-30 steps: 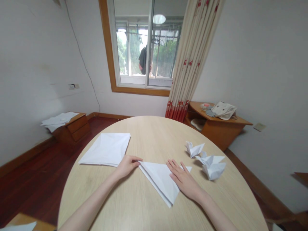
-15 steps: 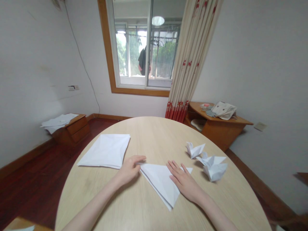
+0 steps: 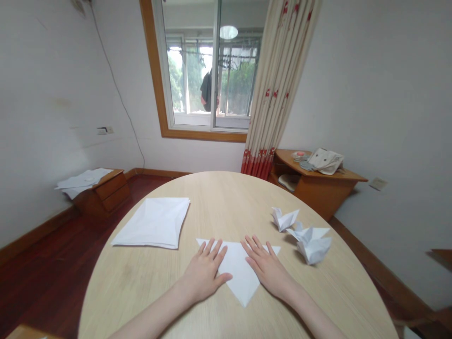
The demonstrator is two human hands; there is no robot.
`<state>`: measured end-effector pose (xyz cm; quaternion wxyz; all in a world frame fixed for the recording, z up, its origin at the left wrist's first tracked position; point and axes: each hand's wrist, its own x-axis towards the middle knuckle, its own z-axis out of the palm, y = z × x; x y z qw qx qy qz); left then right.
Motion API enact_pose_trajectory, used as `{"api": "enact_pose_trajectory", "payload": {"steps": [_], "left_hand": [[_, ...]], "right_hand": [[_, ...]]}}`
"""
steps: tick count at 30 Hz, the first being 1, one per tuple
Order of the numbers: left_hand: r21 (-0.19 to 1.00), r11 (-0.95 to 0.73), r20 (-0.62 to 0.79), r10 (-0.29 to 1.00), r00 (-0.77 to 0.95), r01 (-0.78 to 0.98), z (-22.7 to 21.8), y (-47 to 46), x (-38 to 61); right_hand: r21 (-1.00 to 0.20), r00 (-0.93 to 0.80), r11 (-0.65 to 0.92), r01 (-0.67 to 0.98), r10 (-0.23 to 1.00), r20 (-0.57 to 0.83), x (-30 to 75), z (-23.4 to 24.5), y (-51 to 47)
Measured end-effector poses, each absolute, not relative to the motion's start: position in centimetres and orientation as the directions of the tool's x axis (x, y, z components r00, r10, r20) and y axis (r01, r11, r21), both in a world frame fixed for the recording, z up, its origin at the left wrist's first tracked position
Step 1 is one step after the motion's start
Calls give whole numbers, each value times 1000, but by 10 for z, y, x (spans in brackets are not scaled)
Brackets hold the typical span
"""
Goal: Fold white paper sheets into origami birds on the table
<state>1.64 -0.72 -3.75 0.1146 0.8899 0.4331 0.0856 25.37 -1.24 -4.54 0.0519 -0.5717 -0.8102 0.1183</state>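
Observation:
A white sheet of paper [image 3: 238,268], folded into a triangle, lies on the table with one point toward me and its long edge away from me. My left hand [image 3: 206,273] rests flat on its left part, fingers spread. On the right part lies my right hand [image 3: 266,266], palm down with its fingers stretched out. Beneath both palms the paper is hidden. To the left is a stack of square white paper [image 3: 151,221]. Folded paper birds [image 3: 314,246] stand to the right, with a smaller paper bird [image 3: 283,220] behind them.
The round wooden table [image 3: 219,188] fills the foreground. Behind it are a window [image 3: 208,84] and a curtain [image 3: 271,94]. A small cabinet [image 3: 113,190] with papers on top stands at left; a wooden desk [image 3: 314,188] holding a cloth bag [image 3: 326,161] stands at right.
My left hand has moved right and down from the paper's left corner onto the sheet. The triangle's layers now lie flatter together. My right hand has stayed about in place.

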Motion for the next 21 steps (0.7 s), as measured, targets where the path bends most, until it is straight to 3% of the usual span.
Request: {"api": "enact_pose_trajectory", "payload": {"steps": [8,13,17,21], "left_hand": [[254,-581,100,811,576,773,-43,-6,12],[247,-546,85,835,544,801,-48,-10,14],[208,-548,152,836,526,810,-56,-11,13],[147,-655,209,753,624,741,-54,-4,8]], "right_hand": [[-241,-273,248,938,959,-78,258,-40,-13],[-233,-282,256,938,956,-86,258,-37,-15],[-252,-323,302,919,946,-43,258,-39,-15],[-279,-370,346,896,928,-39,259,-38,-14]]}}
